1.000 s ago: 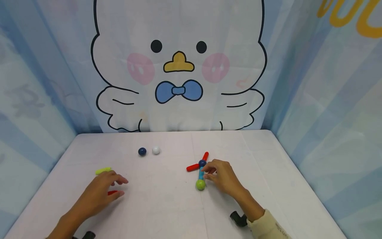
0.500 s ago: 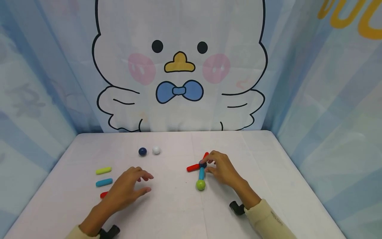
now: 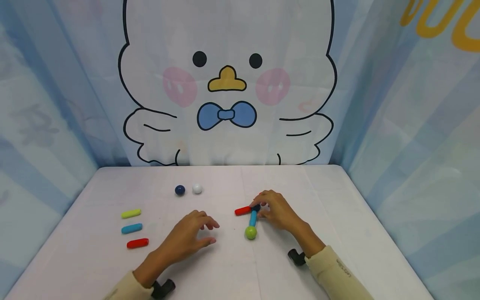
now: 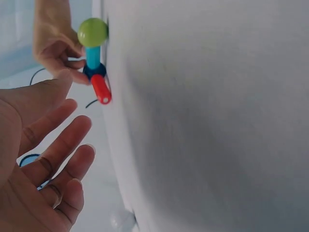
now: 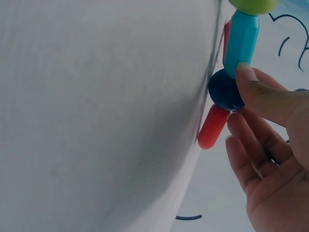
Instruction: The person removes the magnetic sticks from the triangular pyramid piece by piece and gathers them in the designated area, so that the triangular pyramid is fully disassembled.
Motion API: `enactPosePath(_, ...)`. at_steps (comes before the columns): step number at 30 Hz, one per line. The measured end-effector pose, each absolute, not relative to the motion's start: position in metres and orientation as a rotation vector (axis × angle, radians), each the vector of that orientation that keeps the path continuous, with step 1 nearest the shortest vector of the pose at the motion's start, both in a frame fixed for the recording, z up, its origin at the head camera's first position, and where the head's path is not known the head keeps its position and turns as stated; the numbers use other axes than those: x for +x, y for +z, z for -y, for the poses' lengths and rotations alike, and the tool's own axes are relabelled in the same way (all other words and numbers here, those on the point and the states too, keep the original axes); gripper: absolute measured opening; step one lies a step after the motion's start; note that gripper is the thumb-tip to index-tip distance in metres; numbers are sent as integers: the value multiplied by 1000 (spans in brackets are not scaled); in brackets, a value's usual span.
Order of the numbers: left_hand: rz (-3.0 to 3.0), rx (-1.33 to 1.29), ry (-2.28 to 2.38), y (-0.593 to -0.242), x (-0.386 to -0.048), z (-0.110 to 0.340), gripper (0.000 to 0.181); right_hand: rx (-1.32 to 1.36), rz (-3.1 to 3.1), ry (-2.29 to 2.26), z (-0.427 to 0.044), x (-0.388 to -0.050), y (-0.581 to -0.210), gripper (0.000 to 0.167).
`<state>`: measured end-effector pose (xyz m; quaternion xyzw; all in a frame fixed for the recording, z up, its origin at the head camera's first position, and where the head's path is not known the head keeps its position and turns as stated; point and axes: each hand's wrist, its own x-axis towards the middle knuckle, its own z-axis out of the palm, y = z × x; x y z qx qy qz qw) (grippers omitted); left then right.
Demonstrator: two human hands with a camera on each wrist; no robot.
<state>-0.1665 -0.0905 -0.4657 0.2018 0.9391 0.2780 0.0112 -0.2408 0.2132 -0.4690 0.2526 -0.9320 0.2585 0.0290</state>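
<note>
A dark blue ball joins two red rods and a light blue rod, whose other end carries a green ball. My right hand pinches this joined piece at the dark blue ball, thumb against the ball and the light blue rod in the right wrist view. My left hand hovers left of the piece, fingers apart and holding nothing; in the left wrist view the green ball and one red rod show beyond its fingertips.
On the left of the white table lie a yellow-green rod, a blue rod and a red rod. Farther back are a loose dark blue ball and a white ball. A printed curtain stands behind.
My left hand has moved right from the loose rods, uncovering them. My right hand has shifted from the light blue rod to the dark blue ball. The green ball's end has swung slightly left.
</note>
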Motion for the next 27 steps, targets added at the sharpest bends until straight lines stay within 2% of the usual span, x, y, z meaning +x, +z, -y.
enactPosePath(27, -2891, 882, 879, -476, -191, 46, 30, 575, 2877, 797, -198, -221, -471, 22)
